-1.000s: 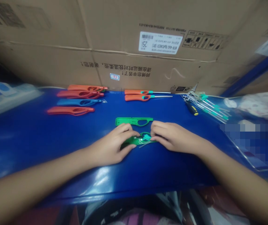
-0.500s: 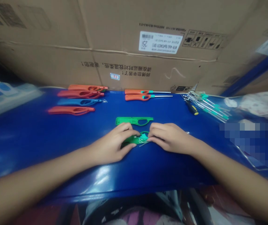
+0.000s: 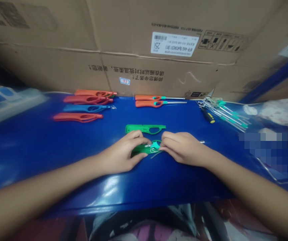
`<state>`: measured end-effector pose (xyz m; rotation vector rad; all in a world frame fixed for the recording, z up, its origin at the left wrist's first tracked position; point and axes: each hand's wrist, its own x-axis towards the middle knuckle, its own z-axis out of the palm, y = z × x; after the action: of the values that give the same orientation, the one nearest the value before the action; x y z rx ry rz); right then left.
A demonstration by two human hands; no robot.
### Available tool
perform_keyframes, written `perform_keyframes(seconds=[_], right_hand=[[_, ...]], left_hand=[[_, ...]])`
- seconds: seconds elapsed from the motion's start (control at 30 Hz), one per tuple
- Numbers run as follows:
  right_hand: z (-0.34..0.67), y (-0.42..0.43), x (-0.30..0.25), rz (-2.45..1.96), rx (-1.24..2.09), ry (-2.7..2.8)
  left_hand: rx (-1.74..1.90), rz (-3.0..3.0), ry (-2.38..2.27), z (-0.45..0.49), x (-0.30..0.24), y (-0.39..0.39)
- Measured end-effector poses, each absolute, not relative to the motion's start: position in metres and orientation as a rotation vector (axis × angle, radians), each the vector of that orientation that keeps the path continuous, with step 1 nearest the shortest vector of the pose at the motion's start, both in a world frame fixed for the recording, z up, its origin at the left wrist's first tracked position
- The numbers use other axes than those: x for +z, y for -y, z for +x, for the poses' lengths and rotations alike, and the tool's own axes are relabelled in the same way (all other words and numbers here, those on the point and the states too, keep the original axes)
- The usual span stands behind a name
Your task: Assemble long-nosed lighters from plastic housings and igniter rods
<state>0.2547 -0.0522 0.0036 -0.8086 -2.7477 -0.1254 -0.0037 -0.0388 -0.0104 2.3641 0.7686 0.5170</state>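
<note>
My left hand (image 3: 127,149) is closed on a green lighter casing half (image 3: 140,149), thumb below and fingers above. Inside that casing shows a teal trigger piece (image 3: 155,145) with thin pale wires around it. My right hand (image 3: 180,147) pinches the lighter's inner assembly beside the trigger piece; a metal tip (image 3: 202,142) sticks out past the hand. What lies under the right fingers is hidden. Just behind both hands lies another green casing half (image 3: 146,129), with an oval opening at its right part.
Several red, orange and blue lighter casings (image 3: 85,108) lie at the back left. Two orange lighters with metal rods (image 3: 147,103) rest at the back middle. Metal rods with teal parts (image 3: 230,115) and a black-yellow screwdriver (image 3: 208,116) lie at right. A cardboard box (image 3: 123,30) stands behind.
The view has shifted slightly. Both hands stay at the casing, with the left fingertips moved a little over the inner parts; a small pale metal piece shows more there.
</note>
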Motion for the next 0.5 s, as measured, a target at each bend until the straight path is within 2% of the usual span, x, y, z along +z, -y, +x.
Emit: perform_keyframes(seconds=[0.5], right_hand=[[0.2536,0.0529,0.0007,-0.774,-0.224,2.731]], left_hand=[[0.5,2.341,-0.78,-0.003,-0.0092,0.039]])
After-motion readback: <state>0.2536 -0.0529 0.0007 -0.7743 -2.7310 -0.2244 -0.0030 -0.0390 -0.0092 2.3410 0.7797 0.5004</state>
